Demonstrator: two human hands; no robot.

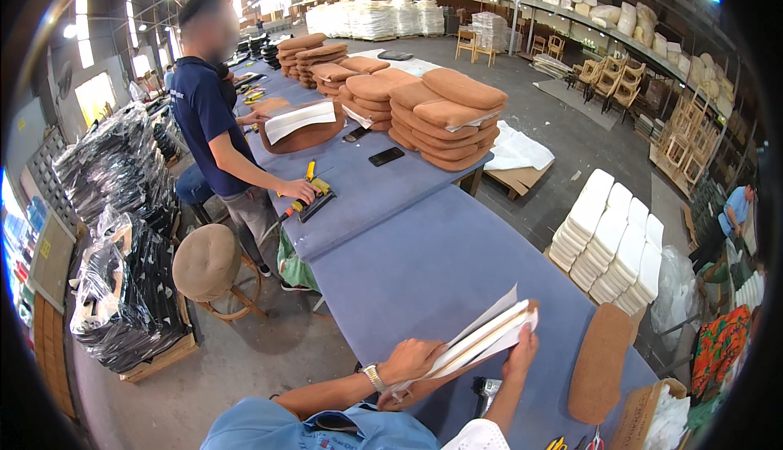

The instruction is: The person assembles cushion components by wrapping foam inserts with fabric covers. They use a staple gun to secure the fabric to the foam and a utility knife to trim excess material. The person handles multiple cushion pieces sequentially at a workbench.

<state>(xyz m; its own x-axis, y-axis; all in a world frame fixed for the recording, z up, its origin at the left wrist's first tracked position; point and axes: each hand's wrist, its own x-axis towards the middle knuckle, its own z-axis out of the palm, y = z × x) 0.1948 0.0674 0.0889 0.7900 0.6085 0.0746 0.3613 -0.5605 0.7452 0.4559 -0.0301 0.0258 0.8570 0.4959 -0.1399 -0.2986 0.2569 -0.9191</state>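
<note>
My left hand [410, 360], with a metal watch on the wrist, is closed on the near left end of a folded white-and-brown cushion cover [481, 337]. White flaps stand up along it, and a brown strip runs lengthwise. My right hand [519, 354] grips its right end, fingers round the edge. The piece is held tilted above the blue table [424, 262]. Just below it, a staple gun [487, 393] lies partly hidden by my right forearm. To the right lies a long brown oval panel [602, 360].
Scissors [595, 439] and a yellow-handled tool [556, 443] lie at the near edge, beside a cardboard box [640, 413]. Across the table a co-worker [204, 115] touches a staple gun [316, 203]. Brown cushions [449, 115] are stacked beyond a phone [386, 156]. White pads [608, 242] stand right; a stool [206, 262] left.
</note>
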